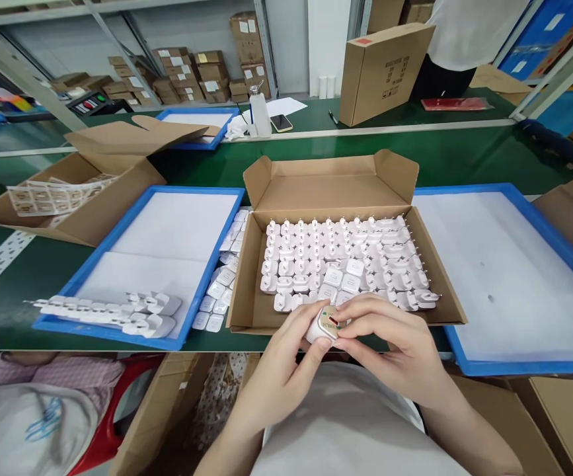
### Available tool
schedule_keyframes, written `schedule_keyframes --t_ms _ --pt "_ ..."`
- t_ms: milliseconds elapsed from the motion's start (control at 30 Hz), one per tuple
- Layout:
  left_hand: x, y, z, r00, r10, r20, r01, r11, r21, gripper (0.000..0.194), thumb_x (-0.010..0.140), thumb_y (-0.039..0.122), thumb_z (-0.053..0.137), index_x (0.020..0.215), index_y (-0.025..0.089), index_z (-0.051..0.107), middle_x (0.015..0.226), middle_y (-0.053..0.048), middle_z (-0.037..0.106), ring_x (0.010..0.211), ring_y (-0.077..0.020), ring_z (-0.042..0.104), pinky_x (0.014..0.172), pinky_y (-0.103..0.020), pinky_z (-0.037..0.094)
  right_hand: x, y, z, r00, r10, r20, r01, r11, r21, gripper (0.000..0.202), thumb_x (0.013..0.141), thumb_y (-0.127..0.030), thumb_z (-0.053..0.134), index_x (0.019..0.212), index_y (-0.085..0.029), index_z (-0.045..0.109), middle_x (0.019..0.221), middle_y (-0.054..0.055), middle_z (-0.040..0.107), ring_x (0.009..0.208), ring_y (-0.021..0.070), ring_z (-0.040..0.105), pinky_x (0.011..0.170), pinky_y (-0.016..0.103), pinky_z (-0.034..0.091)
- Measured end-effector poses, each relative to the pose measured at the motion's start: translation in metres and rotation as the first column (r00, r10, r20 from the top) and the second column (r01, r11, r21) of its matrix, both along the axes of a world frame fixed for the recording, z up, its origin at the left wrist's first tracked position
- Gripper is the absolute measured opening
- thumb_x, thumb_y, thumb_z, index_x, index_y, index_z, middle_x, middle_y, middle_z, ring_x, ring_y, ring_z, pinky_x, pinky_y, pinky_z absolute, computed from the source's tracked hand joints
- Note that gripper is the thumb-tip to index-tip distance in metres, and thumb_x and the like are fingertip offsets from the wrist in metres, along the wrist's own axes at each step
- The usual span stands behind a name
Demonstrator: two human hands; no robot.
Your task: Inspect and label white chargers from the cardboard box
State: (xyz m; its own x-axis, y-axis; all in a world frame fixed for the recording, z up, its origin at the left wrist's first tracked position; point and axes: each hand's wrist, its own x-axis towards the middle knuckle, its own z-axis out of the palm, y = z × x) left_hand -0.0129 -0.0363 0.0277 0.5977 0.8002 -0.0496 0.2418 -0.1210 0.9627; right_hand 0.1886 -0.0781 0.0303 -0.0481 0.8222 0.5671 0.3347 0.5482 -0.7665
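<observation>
Close to my body, over the front edge of the cardboard box, my left hand (286, 370) pinches a small white plastic piece (314, 331) between thumb and fingers. A tan printed sticker (330, 324) with a small dark red mark covers its upper face. My right hand (390, 340) has its thumb and fingertips closed on the sticker's right side; whether they grip the sticker or the piece is hard to tell. Just beyond, the open box (251, 291) holds rows of similar white pieces with thin metal pins (316, 248). Several flat white square pieces (350, 283) lie on top of them.
A blue-rimmed tray (142, 218) on the left carries rows of white pieces (98, 311). Loose white squares (219, 291) lie beside it. Another blue-rimmed tray (509, 277) stands right. An open carton (117, 188) holds white sheets. A seated person's sleeve (68, 373) shows at lower left.
</observation>
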Motion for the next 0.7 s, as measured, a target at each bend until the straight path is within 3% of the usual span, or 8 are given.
schedule_keyframes --t_ms 67,167,300,433,567,700 --pt "0.0 -0.003 0.001 1.0 -0.017 -0.023 0.015 0.995 -0.095 0.047 0.107 0.044 0.046 0.153 0.032 0.048 0.147 -0.011 0.056 0.099 -0.0226 0.066 0.088 -0.036 0.058 -0.002 0.0 0.001 1.0 -0.01 0.02 0.011 1.0 -0.019 0.014 0.095 -0.012 0.07 0.102 -0.024 0.071 0.103 0.007 0.076 0.095 0.0199 0.073 0.086 0.036 0.062" --pt "0.002 -0.006 -0.001 0.999 -0.028 0.018 0.032 0.958 -0.285 0.048 0.108 0.046 0.039 0.154 0.032 0.043 0.133 -0.009 0.061 0.069 -0.0147 0.058 0.073 -0.033 0.055 -0.003 0.0 0.003 0.998 0.019 0.056 -0.014 0.997 -0.076 0.014 0.097 -0.01 0.067 0.101 -0.023 0.071 0.103 0.006 0.076 0.095 0.0188 0.071 0.085 0.034 0.06" --pt "0.006 -0.003 -0.003 0.995 -0.063 0.071 0.083 0.945 -0.317 0.044 0.102 0.035 0.044 0.145 0.028 0.047 0.111 -0.007 0.063 0.084 -0.0208 0.059 0.078 -0.033 0.054 0.0 -0.003 0.01 0.995 0.07 0.077 -0.057 0.984 -0.169 0.017 0.097 -0.007 0.063 0.101 -0.022 0.07 0.106 0.005 0.075 0.099 0.0161 0.068 0.088 0.03 0.057" --pt "0.009 0.0 0.003 0.987 -0.125 0.105 0.15 0.948 -0.282 0.039 0.093 0.023 0.047 0.132 0.024 0.051 0.117 -0.007 0.059 0.108 -0.026 0.057 0.098 -0.04 0.049 0.003 -0.005 0.017 0.988 0.115 0.102 -0.095 0.977 -0.189 0.019 0.096 -0.005 0.062 0.102 -0.022 0.068 0.107 0.004 0.075 0.101 0.0166 0.066 0.09 0.031 0.055" --pt "0.012 -0.001 0.01 0.983 -0.141 0.116 0.166 0.952 -0.258 0.038 0.09 0.016 0.044 0.127 0.025 0.05 0.121 -0.006 0.056 0.11 -0.0249 0.055 0.102 -0.042 0.045 0.004 -0.006 0.022 0.986 0.121 0.111 -0.098 0.976 -0.194 0.019 0.096 -0.005 0.06 0.098 -0.023 0.065 0.105 0.004 0.075 0.1 0.0193 0.067 0.088 0.035 0.056" --pt "0.013 -0.004 0.011 0.977 -0.135 0.166 0.177 0.945 -0.275 0.03 0.093 0.02 0.045 0.122 0.024 0.051 0.117 -0.006 0.056 0.105 -0.0247 0.054 0.098 -0.041 0.046 0.004 -0.006 0.024 0.987 0.131 0.091 -0.11 0.972 -0.206 0.019 0.096 -0.006 0.061 0.095 -0.024 0.065 0.105 0.004 0.074 0.099 0.0196 0.066 0.087 0.036 0.055"
